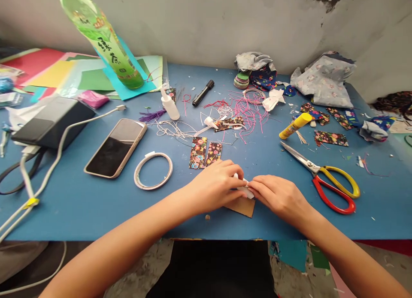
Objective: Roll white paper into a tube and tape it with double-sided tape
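Note:
Near the front edge of the blue table, both my hands meet over a small white piece (247,191), perhaps paper or tape. My left hand (222,184) pinches its left side, fingers bent. At its right end, my right hand (278,195) closes thumb and fingertips on it. Beneath the hands lies a piece of brown cardboard (243,207), partly covered by my left hand. Just beyond my left hand rest two floral fabric pieces, one on the left (197,152) and one on the right (213,152). The fingertips hide much of the white piece.
Scissors (317,171) with red and yellow handles lie right, near a yellow glue stick (295,124). To the left are a tape roll (137,171), a phone (116,148) and a green tea bottle (128,75). Tangled threads (247,109) and a white glue bottle (170,106) sit farther back.

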A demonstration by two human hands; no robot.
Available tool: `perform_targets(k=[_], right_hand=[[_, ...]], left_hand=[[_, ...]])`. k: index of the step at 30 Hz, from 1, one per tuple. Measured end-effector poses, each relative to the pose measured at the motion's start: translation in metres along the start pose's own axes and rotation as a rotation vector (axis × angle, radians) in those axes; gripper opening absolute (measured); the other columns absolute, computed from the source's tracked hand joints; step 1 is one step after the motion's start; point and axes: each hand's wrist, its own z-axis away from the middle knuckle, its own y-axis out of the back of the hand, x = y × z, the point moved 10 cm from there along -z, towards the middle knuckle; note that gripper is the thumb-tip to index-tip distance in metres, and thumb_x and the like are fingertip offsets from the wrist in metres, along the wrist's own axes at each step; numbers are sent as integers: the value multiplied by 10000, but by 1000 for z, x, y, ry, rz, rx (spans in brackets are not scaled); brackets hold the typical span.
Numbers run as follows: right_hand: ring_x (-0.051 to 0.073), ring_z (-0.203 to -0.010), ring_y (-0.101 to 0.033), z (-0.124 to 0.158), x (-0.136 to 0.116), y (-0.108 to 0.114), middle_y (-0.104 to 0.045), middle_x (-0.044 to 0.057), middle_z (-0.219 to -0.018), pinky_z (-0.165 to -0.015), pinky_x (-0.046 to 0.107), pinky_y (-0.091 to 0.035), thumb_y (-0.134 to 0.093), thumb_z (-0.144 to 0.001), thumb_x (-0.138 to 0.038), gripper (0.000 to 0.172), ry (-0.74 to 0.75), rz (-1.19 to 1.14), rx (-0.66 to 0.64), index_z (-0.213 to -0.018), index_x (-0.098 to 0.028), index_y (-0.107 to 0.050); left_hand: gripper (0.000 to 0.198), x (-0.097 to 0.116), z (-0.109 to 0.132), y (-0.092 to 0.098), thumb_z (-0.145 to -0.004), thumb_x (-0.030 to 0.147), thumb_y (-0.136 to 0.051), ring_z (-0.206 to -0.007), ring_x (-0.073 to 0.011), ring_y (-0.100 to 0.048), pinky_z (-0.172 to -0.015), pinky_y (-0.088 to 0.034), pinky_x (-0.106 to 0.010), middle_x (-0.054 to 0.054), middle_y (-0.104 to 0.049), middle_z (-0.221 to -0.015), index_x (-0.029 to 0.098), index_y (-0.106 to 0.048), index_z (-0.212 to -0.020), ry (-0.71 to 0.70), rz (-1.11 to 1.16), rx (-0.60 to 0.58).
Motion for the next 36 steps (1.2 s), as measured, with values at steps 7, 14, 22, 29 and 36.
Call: perform_targets(k=[7,14,22,29,36], right_hand=[[174,-800,-654,4,5,0,-700,92,-918,-717,289,-524,-506,-930,-148,138,-107,-36,17,-1001,-119,-620],[162,-810,-638,1,21,-11,-682,67,-932,-715,282,-522,-415,-975,-214,228,-300,-243,-118,-1006,-154,-633],[166,-725,-621,-7,14,-14,-661,67,-815,-633,270,-466,-394,-980,-246,267,-227,-53,-175,-860,-158,-616],[150,-753,-653,-4,20,-15,-682,49,-868,-641,247,-470,-428,-972,-245,209,-272,-174,-209,-921,-168,-614],[163,-706,-628,-8,8,-7,-672,67,-804,-641,278,-474,-441,-958,-182,212,-153,26,-108,-858,-139,-623]], left_hand=[[245,7,-1,-1,-948,255,-482,-714,-141,-556,-647,-381,-285,-9,-672,-862,192,-687,-829,-16,-134,152],[228,6,1,-4,-942,260,-492,-734,-145,-582,-665,-409,-288,-13,-675,-862,178,-659,-810,6,-175,189],[189,5,5,-1,-916,223,-526,-777,-160,-597,-723,-457,-293,-38,-668,-867,170,-665,-799,70,-81,234],[172,5,7,5,-895,202,-555,-769,-169,-601,-723,-481,-302,-49,-673,-844,145,-685,-799,69,-26,290],[193,4,4,3,-882,200,-566,-739,-171,-601,-707,-491,-311,-50,-672,-821,157,-706,-757,98,-26,282]])
